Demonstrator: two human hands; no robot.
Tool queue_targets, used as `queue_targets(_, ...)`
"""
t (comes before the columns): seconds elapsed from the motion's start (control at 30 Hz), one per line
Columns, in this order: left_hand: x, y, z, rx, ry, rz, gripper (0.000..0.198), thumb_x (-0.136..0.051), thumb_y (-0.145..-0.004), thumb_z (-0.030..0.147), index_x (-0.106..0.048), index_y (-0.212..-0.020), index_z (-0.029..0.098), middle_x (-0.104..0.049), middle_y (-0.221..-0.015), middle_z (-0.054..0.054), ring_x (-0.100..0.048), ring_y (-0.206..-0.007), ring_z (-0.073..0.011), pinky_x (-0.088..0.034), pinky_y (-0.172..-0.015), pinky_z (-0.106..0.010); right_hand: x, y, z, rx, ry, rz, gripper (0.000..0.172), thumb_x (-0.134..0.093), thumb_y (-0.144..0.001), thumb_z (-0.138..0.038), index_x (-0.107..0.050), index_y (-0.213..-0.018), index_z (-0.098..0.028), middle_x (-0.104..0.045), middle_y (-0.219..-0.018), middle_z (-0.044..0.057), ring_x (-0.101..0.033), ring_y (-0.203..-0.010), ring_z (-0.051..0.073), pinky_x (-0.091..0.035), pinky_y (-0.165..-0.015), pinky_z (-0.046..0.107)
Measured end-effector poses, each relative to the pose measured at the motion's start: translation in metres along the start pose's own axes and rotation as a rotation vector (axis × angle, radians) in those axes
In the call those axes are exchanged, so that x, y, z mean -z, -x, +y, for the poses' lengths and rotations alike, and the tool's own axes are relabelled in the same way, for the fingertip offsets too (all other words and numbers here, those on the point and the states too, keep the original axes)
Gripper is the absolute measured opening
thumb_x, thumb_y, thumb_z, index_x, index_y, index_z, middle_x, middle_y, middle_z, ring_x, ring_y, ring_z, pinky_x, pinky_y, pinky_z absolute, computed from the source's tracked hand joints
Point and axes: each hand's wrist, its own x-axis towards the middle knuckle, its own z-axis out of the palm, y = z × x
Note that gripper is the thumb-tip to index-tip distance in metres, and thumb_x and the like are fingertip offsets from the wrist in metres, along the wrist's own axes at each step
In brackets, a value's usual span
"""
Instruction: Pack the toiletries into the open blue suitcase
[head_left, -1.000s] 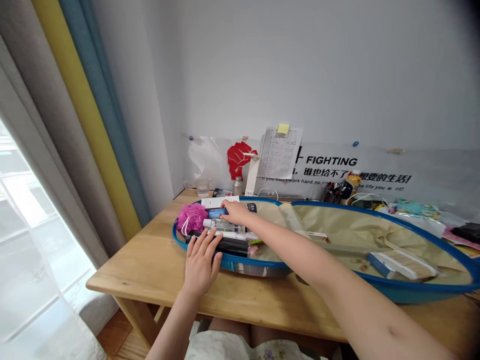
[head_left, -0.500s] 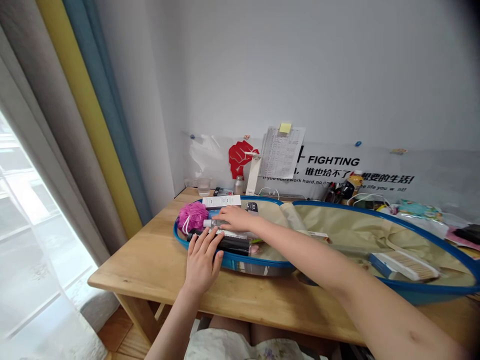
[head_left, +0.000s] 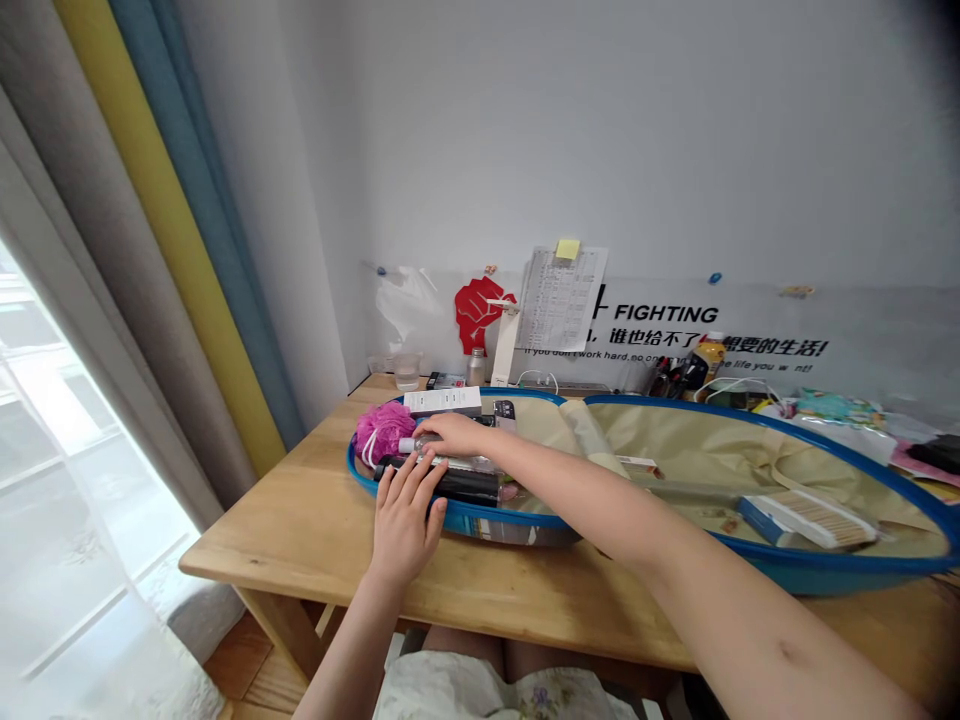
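An open zip case with a blue rim [head_left: 525, 517] and a beige lining lies on the table. My left hand [head_left: 405, 510] rests over its near left edge, fingers spread flat on a black cylinder-shaped bottle [head_left: 469, 487]. Just behind it, my right hand [head_left: 450, 436] reaches in from the right. Its fingers curl over a clear bottle with a white cap [head_left: 406, 445], partly hidden under the hand. A pink bath puff [head_left: 384, 430] with a white cord sits at the case's left end. Along the back lies a white box [head_left: 442, 401], beside a dark-topped packet [head_left: 505, 414].
In the case's right half lies a pack of cotton swabs [head_left: 814, 522]. Behind the case stand a clear cup [head_left: 407, 372], a white folding lamp [head_left: 505, 345] and a yellow bottle [head_left: 709, 360]. Curtains [head_left: 161, 230] hang at the left, past the wooden table's edge [head_left: 247, 540].
My right hand has shifted slightly left and toward me, and the white-capped bottle under it has slid a little left. My left hand stays on the black bottle.
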Motion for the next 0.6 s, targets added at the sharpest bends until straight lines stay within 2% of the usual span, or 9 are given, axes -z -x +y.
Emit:
queue_targets(0.17, 0.001, -0.001, 0.001, 0.0, 0.0, 0.005, 0.041, -0.038, -0.096, 0.03, -0.055, -0.133, 0.023, -0.055, -0.138, -0.008, -0.045, -0.132, -0.0237, -0.023, -0.113, -0.043, 0.018, 0.015, 0.005, -0.137, -0.207, 0.148, 0.037, -0.056, -0.087, -0.023, -0.061, -0.124, -0.02, -0.067, -0.12, 0.006, -0.063, -0.104, 0.015, -0.046, -0.091, 0.027)
queue_targets(0.37, 0.0, 0.0, 0.0, -0.009, -0.007, 0.008, 0.041, -0.038, -0.095, 0.03, -0.055, -0.132, 0.022, -0.056, -0.138, -0.008, -0.045, -0.132, -0.0239, -0.023, -0.113, -0.043, 0.055, 0.049, 0.027, -0.23, -0.241, 0.207, 0.025, -0.054, -0.088, -0.023, -0.069, -0.106, -0.017, -0.072, -0.107, 0.006, -0.065, -0.097, 0.015, -0.048, -0.09, 0.03)
queue_targets(0.47, 0.0, 0.0, 0.0, -0.011, -0.001, 0.013, 0.041, -0.038, -0.095, 0.03, -0.055, -0.132, 0.023, -0.056, -0.138, -0.008, -0.045, -0.132, -0.0242, -0.024, -0.112, -0.043, 0.079, 0.083, 0.051, -0.314, -0.263, 0.256, 0.024, -0.054, -0.087, -0.027, -0.07, -0.103, -0.017, -0.073, -0.105, 0.005, -0.066, -0.091, 0.014, -0.049, -0.088, 0.031)
queue_targets(0.6, -0.001, 0.0, -0.001, -0.011, 0.006, 0.02, 0.042, -0.039, -0.095, 0.03, -0.053, -0.134, 0.024, -0.057, -0.137, -0.007, -0.046, -0.131, -0.0247, -0.024, -0.112, -0.042, 0.111, 0.153, 0.095, -0.525, -0.297, 0.346, 0.03, -0.052, -0.087, -0.032, -0.068, -0.107, -0.017, -0.072, -0.107, 0.008, -0.067, -0.085, 0.014, -0.052, -0.084, 0.03)
